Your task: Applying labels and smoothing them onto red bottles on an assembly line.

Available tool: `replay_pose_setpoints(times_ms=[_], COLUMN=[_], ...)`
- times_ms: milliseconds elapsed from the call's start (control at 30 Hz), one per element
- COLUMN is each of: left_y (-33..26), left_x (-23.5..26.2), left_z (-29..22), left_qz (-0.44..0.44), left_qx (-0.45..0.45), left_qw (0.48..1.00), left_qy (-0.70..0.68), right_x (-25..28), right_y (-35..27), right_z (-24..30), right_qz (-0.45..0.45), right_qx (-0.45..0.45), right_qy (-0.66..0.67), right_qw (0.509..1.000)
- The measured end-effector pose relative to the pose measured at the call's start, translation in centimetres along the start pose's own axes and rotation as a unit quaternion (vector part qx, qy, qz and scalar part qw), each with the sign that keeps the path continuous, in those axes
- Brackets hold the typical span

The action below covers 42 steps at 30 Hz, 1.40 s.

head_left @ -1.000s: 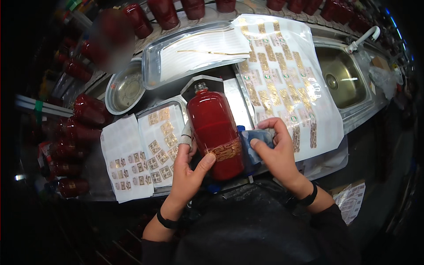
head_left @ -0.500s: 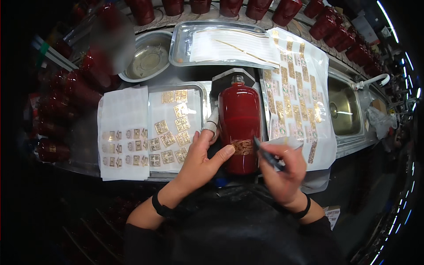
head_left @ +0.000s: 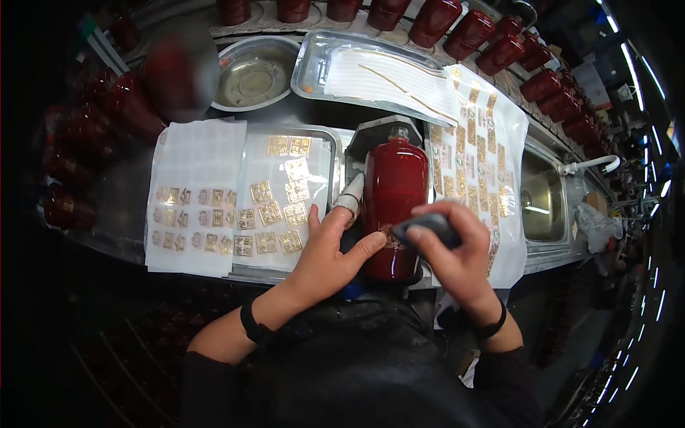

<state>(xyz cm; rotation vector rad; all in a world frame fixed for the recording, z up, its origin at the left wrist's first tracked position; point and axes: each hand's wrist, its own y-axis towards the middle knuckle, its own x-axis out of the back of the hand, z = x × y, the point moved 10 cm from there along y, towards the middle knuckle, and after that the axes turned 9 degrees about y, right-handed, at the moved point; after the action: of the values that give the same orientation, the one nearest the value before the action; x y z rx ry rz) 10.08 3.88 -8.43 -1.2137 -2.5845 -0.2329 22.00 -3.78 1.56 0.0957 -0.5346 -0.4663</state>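
A glossy dark red bottle with a clear glass neck lies in front of me, its neck pointing away, on a dark angular holder. My left hand grips its left side, thumb on the front. A whitish wrap covers one of that hand's fingers. My right hand is closed on a flat dark grey scraper, held over the gold patterned band low on the bottle. Scraper and fingers hide most of the band; I cannot tell whether the scraper touches it.
Gold square decals lie on white sheets at left. Another decal sheet is at right, beside a steel sink. Behind are a metal bowl and a tray with paper. Red bottles line the back.
The scraper has moved left from the bottle's right edge over the gold band, its flat face now showing. My left hand keeps its hold. The whole view has shifted slightly.
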Motion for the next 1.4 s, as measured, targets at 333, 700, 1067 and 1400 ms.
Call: replay_pose_setpoints(times_ms=[333, 700, 1067, 1400], left_y=[0.1, -1.9, -3.5, -4.2], left_x=[-0.5, -0.6, 1.5, 0.7], left_z=[0.6, -6.3, -4.4, -5.1], left_qz=[0.013, -0.011, -0.047, -0.007], left_qx=[0.015, -0.159, -0.111, -0.165], left_qw=[1.000, 0.906, 0.921, 0.915], left_qy=[-0.010, 0.392, 0.372, 0.368], right_x=[-2.1, 3.9, -2.0, 0.9], right_y=[-4.3, -5.8, -5.6, -4.9], right_z=[4.2, -2.8, 4.1, 1.8], right_qz=[0.085, -0.159, 0.000, -0.070], right_qx=[0.189, -0.023, 0.248, 0.173], right_qy=[0.012, 0.024, -0.066, -0.072], right_qw=[0.978, 0.987, 0.966, 0.980])
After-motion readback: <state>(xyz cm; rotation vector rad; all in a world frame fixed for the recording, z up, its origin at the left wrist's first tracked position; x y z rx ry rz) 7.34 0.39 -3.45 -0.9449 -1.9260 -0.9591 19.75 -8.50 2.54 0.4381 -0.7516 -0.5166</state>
